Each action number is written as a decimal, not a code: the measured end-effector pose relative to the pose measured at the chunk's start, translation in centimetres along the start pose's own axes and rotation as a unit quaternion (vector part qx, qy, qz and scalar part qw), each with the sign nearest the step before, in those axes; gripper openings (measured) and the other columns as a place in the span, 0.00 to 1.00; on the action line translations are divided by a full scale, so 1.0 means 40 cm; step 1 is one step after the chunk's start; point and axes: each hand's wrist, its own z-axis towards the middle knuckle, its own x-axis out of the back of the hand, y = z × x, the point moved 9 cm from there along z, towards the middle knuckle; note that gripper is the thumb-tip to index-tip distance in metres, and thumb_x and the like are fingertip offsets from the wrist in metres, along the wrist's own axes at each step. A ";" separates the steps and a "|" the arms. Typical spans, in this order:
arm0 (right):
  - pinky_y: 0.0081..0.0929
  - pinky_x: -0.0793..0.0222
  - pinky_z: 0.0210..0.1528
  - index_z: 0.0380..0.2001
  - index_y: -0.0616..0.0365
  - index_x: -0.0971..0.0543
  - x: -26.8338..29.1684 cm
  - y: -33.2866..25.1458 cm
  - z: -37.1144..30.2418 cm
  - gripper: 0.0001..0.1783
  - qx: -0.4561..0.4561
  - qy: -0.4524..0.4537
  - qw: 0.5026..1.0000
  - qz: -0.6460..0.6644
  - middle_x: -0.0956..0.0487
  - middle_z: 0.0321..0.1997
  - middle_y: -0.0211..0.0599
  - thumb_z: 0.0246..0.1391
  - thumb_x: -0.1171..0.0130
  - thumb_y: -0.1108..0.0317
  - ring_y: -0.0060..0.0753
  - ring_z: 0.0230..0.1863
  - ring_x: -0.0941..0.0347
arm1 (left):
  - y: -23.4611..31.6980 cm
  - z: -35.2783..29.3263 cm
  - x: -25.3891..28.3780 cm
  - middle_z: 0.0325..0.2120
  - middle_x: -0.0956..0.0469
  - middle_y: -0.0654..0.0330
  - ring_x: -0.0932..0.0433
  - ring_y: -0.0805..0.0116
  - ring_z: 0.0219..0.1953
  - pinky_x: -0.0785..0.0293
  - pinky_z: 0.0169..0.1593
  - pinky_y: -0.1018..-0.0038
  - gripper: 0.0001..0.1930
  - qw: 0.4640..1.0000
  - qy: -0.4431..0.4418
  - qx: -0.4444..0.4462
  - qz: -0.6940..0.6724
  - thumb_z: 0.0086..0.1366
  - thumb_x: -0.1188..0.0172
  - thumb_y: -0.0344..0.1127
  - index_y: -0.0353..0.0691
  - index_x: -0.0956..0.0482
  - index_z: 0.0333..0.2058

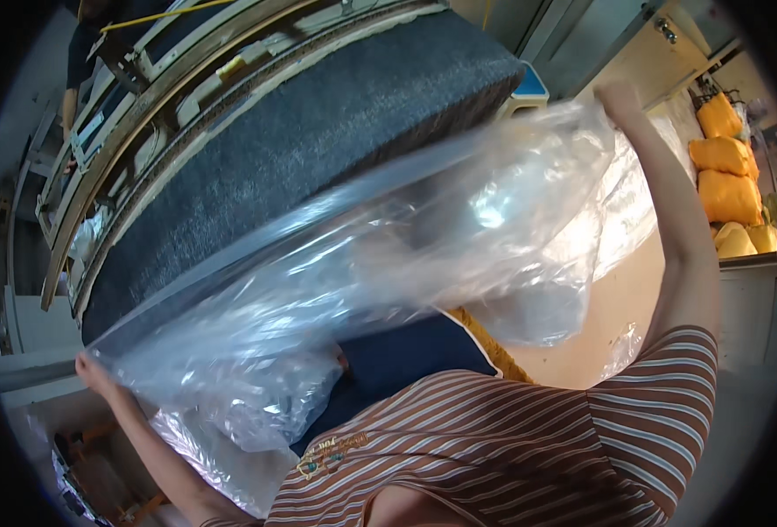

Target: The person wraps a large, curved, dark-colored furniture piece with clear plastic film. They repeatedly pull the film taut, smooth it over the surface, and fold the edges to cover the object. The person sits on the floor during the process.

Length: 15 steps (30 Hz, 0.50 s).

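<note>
Clear plastic sheet (pixel 318 294) between the wide-apart hands (pixel 96 372) (pixel 618 104), its edge in the pinch of each.

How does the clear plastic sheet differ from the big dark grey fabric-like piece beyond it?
The clear plastic sheet is see-through and shiny; the dark grey piece is opaque and mostly dull.
The sheet is thin and wrinkled; the grey piece looks thick and smooth-edged.
The sheet is stretched between the left hand and right hand; neither holds the grey piece.
Both slant from lower left to upper right.
</note>
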 end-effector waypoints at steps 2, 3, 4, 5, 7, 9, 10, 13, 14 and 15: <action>0.46 0.27 0.37 0.37 0.50 0.23 0.252 0.065 0.043 0.12 -0.101 0.221 0.950 0.197 0.21 0.37 0.46 0.49 0.52 0.70 0.52 0.39 0.24 | -0.140 0.140 0.136 0.39 0.22 0.47 0.24 0.52 0.40 0.30 0.46 0.63 0.19 0.996 0.039 -0.057 0.064 0.64 0.51 0.41 0.29 0.25 0.42; 0.46 0.27 0.38 0.39 0.50 0.23 0.307 0.174 0.060 0.12 -0.217 0.274 0.904 0.247 0.21 0.37 0.47 0.50 0.51 0.68 0.53 0.39 0.24 | -0.177 0.117 0.054 0.41 0.24 0.45 0.25 0.50 0.42 0.32 0.48 0.63 0.20 0.993 0.011 -0.019 0.118 0.64 0.52 0.42 0.29 0.26 0.44; 0.45 0.27 0.39 0.40 0.51 0.23 0.347 0.254 0.075 0.13 -0.320 0.326 0.839 0.296 0.21 0.38 0.48 0.51 0.50 0.66 0.54 0.39 0.25 | -0.208 0.096 -0.004 0.43 0.25 0.43 0.27 0.49 0.45 0.34 0.51 0.63 0.22 0.984 -0.018 0.015 0.179 0.65 0.54 0.43 0.29 0.28 0.46; 0.38 0.31 0.42 0.40 0.53 0.27 0.510 0.195 0.039 0.11 -0.319 0.490 0.762 0.279 0.25 0.39 0.43 0.54 0.49 0.65 0.44 0.40 0.28 | -0.273 0.095 0.023 0.42 0.25 0.43 0.27 0.48 0.45 0.34 0.51 0.63 0.21 0.976 -0.036 0.034 0.212 0.64 0.54 0.43 0.29 0.27 0.45; 0.30 0.35 0.44 0.40 0.56 0.31 0.676 0.018 -0.020 0.10 -0.249 0.611 0.652 0.375 0.30 0.37 0.38 0.57 0.48 0.64 0.33 0.39 0.31 | -0.329 0.137 0.092 0.41 0.25 0.41 0.27 0.46 0.44 0.33 0.49 0.62 0.20 0.953 -0.069 0.060 0.289 0.64 0.55 0.42 0.29 0.27 0.43; 0.35 0.33 0.46 0.41 0.55 0.27 0.716 -0.106 0.020 0.13 -0.081 0.495 0.703 0.504 0.26 0.39 0.43 0.55 0.47 0.62 0.42 0.42 0.29 | -0.336 0.067 0.040 0.40 0.25 0.41 0.27 0.45 0.43 0.33 0.48 0.60 0.21 0.968 -0.102 0.016 0.231 0.64 0.56 0.43 0.28 0.27 0.42; 0.41 0.30 0.48 0.43 0.55 0.24 0.653 -0.196 0.073 0.16 0.005 0.390 0.752 0.532 0.23 0.44 0.49 0.53 0.48 0.61 0.53 0.46 0.27 | -0.323 0.041 0.005 0.39 0.25 0.40 0.26 0.45 0.42 0.33 0.47 0.59 0.21 0.972 -0.121 -0.009 0.200 0.64 0.56 0.43 0.28 0.27 0.42; 0.37 0.39 0.58 0.51 0.58 0.29 0.437 -0.328 0.154 0.24 0.129 0.350 0.815 0.443 0.29 0.55 0.45 0.56 0.47 0.54 0.50 0.57 0.34 | -0.348 0.072 -0.013 0.39 0.25 0.40 0.26 0.44 0.42 0.33 0.47 0.59 0.22 0.972 -0.158 0.043 0.170 0.64 0.57 0.44 0.28 0.27 0.42; 0.37 0.40 0.59 0.53 0.57 0.30 0.410 -0.341 0.171 0.26 0.135 0.321 0.815 0.463 0.30 0.58 0.43 0.56 0.48 0.53 0.49 0.58 0.36 | -0.351 0.099 0.007 0.40 0.25 0.40 0.26 0.44 0.43 0.34 0.47 0.58 0.21 0.971 -0.140 0.045 0.191 0.64 0.57 0.43 0.28 0.27 0.42; 0.38 0.40 0.59 0.55 0.55 0.32 0.397 -0.367 0.198 0.28 0.148 0.290 0.813 0.483 0.32 0.60 0.41 0.56 0.48 0.52 0.47 0.60 0.37 | -0.371 0.112 0.039 0.40 0.25 0.40 0.26 0.44 0.43 0.34 0.46 0.58 0.21 0.967 -0.123 0.051 0.216 0.64 0.57 0.43 0.29 0.27 0.42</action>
